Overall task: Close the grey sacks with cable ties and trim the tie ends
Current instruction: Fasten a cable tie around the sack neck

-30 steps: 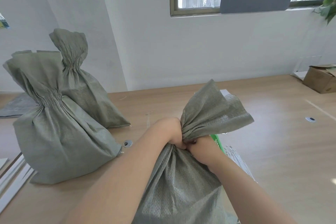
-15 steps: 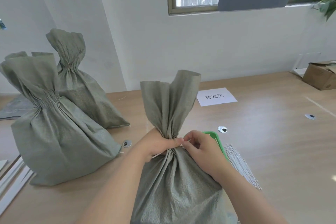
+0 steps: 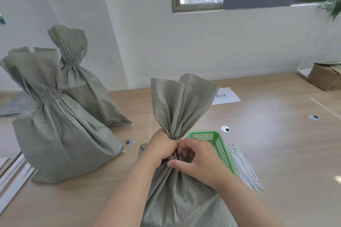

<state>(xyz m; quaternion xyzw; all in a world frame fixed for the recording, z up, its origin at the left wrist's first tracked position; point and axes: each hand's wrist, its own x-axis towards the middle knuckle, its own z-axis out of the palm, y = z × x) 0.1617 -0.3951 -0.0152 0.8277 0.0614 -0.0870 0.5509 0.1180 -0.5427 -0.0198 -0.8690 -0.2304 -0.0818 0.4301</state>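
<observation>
A grey woven sack (image 3: 181, 197) stands upright in front of me on the wooden table (image 3: 276, 143), its mouth gathered into a neck with the top flaring above. My left hand (image 3: 162, 148) grips the gathered neck from the left. My right hand (image 3: 196, 158) is against the neck from the right, fingers curled, pinching a thin pale cable tie (image 3: 175, 156) that shows as a short sliver between my hands. Most of the tie is hidden by my fingers.
Two more grey sacks with cinched necks stand at the left, a nearer one (image 3: 55, 131) and a farther one (image 3: 83, 83). A green plastic basket (image 3: 217, 145) and a bundle of white cable ties (image 3: 243, 167) lie right of my hands. A paper label (image 3: 226, 96) and a cardboard box (image 3: 326, 77) sit farther back.
The sack's top, tilted right a second ago, now stands upright and fanned. My right hand has moved from clamping the neck to pinching the tie at it.
</observation>
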